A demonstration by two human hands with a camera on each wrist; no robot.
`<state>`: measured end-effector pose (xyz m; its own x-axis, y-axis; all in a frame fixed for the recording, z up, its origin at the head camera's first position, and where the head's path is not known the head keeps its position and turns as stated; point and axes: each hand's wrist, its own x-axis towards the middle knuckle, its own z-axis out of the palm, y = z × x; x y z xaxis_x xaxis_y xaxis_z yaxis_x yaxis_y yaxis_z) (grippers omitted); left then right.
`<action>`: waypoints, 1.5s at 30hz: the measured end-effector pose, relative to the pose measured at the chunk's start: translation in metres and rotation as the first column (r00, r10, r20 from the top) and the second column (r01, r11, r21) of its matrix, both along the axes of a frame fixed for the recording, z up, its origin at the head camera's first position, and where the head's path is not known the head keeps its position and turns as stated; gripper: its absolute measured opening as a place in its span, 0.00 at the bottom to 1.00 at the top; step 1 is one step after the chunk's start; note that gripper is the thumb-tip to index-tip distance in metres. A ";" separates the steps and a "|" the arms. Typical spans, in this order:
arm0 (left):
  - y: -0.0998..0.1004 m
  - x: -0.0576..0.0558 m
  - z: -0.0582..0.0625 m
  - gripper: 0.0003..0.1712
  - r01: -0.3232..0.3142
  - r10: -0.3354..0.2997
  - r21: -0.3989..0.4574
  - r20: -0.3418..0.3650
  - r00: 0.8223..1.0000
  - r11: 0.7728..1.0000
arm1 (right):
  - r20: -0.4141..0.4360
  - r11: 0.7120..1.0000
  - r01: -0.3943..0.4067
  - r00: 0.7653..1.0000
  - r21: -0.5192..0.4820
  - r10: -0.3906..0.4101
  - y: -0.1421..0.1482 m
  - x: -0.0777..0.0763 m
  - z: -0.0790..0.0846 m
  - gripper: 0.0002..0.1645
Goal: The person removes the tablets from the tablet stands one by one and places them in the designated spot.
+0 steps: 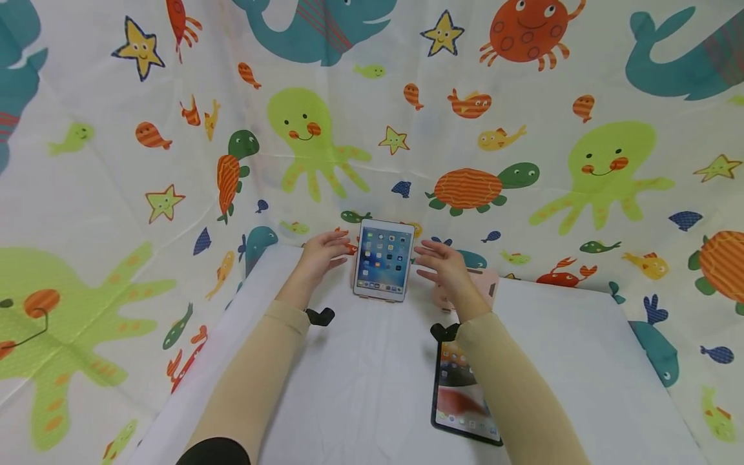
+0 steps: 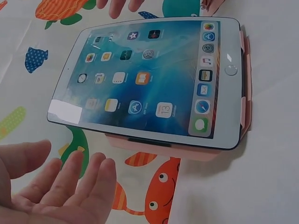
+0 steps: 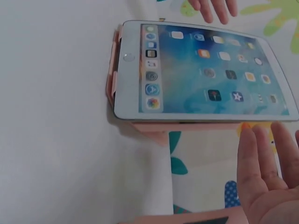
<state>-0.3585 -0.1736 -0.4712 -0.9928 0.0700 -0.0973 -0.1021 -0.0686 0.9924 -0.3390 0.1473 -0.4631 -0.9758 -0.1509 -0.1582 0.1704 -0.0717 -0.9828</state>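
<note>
Beige sleeves point(image 1: 519, 381); tilted white tablet point(image 1: 383, 260), blue screen point(image 2: 145, 84) lit.

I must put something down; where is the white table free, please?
Free: middle of the table, between left sleeve and black-edged tablet; the right part, beyond right sleeve. Crowded: back middle, with left hand, white tablet, right hand and pink object.

The head view is evenly bright. Both wrist views look dimmer and greyer. In the left one, white glare covers the lower-left corner of the tablet point(image 2: 145, 84); in the right, soft shadow darkens the white table point(image 3: 56, 116) left of centre.
</note>
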 end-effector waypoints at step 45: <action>0.019 -0.027 0.015 0.28 0.012 -0.012 -0.033 -0.007 1.000 0.999 | -0.015 1.000 0.016 1.000 -0.019 -0.016 -0.008 -0.027 0.004 0.30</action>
